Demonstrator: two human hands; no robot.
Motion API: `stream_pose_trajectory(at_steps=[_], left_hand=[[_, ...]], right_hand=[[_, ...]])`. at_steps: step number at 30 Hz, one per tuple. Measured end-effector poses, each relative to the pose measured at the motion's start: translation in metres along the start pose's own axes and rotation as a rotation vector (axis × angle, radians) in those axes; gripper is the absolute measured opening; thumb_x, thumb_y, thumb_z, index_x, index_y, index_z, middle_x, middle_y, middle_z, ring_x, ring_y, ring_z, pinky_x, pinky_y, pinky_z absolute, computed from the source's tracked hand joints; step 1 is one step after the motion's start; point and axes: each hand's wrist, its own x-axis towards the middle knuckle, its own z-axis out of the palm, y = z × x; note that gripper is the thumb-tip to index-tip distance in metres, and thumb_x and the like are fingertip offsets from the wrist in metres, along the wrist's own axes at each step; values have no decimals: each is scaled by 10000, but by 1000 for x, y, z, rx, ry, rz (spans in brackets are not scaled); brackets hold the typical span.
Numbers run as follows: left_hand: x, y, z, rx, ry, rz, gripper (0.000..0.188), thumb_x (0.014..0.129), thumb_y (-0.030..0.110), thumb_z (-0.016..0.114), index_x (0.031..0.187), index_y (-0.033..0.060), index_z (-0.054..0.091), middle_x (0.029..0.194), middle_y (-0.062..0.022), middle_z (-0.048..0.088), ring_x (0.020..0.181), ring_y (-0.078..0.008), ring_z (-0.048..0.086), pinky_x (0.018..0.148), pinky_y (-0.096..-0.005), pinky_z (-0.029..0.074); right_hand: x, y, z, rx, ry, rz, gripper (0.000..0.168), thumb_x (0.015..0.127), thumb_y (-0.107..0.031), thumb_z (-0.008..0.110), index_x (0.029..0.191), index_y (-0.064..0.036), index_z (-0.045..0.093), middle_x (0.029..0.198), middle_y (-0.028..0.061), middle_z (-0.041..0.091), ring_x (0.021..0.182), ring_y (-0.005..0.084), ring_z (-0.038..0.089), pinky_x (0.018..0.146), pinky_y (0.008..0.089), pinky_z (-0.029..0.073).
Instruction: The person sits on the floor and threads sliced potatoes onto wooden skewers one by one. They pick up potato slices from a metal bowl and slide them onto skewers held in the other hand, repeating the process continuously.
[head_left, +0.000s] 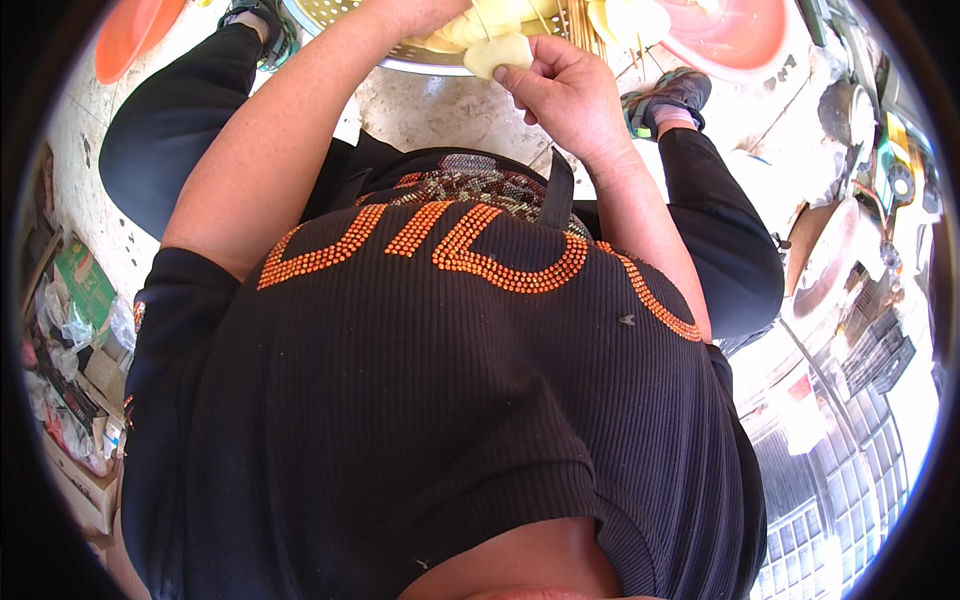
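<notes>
My right hand (566, 94) pinches a pale round slice (498, 55), which looks like potato, between thumb and fingers. A thin wooden skewer (480, 19) stands up at that slice's far edge. My left hand (431, 13) is at the top edge, close to the skewer; its fingertips are cut off, so its grip is hidden. Under both hands is a perforated metal colander (427, 70) with more pale yellow slices (469, 31). A bundle of wooden skewers (579, 28) lies at its right side. Beside the bundle are further slices (636, 21), with sticks poking out below them.
A pink plastic basin (772, 34) stands at the upper right, an orange-red basin (124, 56) at the upper left. My shoes (671, 96) flank the colander on the stained tile floor (420, 109). Plastic bags and boxes (82, 292) clutter the left; a round basin (832, 259) is at right.
</notes>
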Motion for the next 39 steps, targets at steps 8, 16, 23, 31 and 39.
stream_pose_trajectory(at_steps=[8,16,23,31,39], left_hand=[[2,-2,2,5,6,28,209,761,179,674,900,28,636,846,-205,674,806,-357,648,732,-415,513],[2,2,0,19,-4,-5,195,761,174,676,890,33,636,840,-200,674,796,-349,650,723,-411,514],[3,-1,3,18,-2,-1,190,762,169,672,893,36,639,838,-199,675,792,-346,650,720,-410,515],[2,-1,3,7,14,-8,203,759,165,665,915,36,649,853,-199,681,804,-346,655,739,-405,523],[2,-2,3,25,9,-8,193,762,165,659,909,39,646,850,-198,679,803,-343,653,736,-401,520]], right_hand=[[0,1,0,-11,10,-20,193,875,-201,727,980,-45,683,669,-41,601,592,33,569,530,190,477],[0,3,0,-3,9,-29,201,877,-211,724,985,-46,685,664,-40,600,592,34,570,533,191,479],[0,1,-1,-50,7,-19,203,881,-218,722,991,-52,687,662,-42,599,595,35,574,538,191,483],[-1,-1,0,7,4,10,176,885,-217,718,958,-60,688,648,-47,589,579,29,558,523,190,470],[-1,-1,-1,-9,9,-3,166,885,-223,717,928,-66,686,645,-50,587,579,28,556,525,190,468]])
